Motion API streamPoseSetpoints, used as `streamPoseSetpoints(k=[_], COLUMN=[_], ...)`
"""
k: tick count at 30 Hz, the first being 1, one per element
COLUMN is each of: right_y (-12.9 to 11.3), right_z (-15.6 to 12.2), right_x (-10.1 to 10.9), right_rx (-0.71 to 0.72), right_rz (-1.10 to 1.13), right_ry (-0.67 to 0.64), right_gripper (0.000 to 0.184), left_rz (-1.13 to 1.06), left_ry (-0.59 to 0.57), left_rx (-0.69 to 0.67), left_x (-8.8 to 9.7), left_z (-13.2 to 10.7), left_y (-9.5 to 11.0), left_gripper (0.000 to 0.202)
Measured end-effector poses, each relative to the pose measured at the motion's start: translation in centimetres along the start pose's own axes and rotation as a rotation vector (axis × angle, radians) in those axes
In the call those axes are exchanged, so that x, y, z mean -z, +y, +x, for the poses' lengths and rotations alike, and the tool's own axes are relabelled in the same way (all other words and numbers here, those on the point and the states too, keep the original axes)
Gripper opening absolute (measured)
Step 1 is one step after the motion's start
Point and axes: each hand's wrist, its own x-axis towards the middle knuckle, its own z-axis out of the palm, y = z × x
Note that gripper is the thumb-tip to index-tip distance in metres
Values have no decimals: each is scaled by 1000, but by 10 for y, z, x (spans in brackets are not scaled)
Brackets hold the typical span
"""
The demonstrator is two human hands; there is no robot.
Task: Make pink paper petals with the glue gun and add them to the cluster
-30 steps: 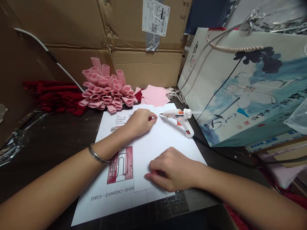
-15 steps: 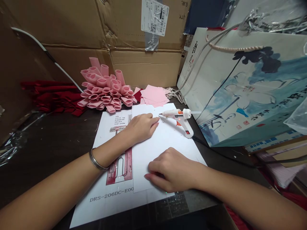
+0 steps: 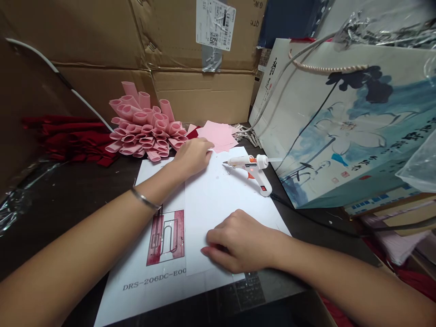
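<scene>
While resting on the white paper sheet (image 3: 225, 200) | left hand (image 3: 192, 156): far, fingers relaxed, open | right hand (image 3: 236, 243): near, fingers curled, grip unclear

Taped cardboard boxes (image 3: 204, 97) behind, dark tabletop (image 3: 57, 231)

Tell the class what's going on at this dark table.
A person has both bare hands on a blank white paper sheet: left hand near its top edge, right hand near its lower edge. A white-and-orange hot glue gun lies on it, untouched, and a cluster of rolled pink paper tubes sits beyond, by loose pink paper squares.
</scene>
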Motion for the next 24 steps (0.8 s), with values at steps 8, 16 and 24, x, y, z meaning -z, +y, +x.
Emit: streamPoseSetpoints(k=[8,16,24], right_y=[3,2,2], right_z=[0,1,-2], right_x=[-2,2,-1], right_rx=[23,-9,11], right_rz=[-7,1,31], right_ry=[31,-2,26], right_gripper=[31,31,34], left_rz=[205,234,-22], left_ry=[-40,93,565], left_rx=[-8,87,156], left_x=[-11,-13,31], left_z=[52,59,35], left_y=[-7,-8,18], left_gripper=[19,27,25])
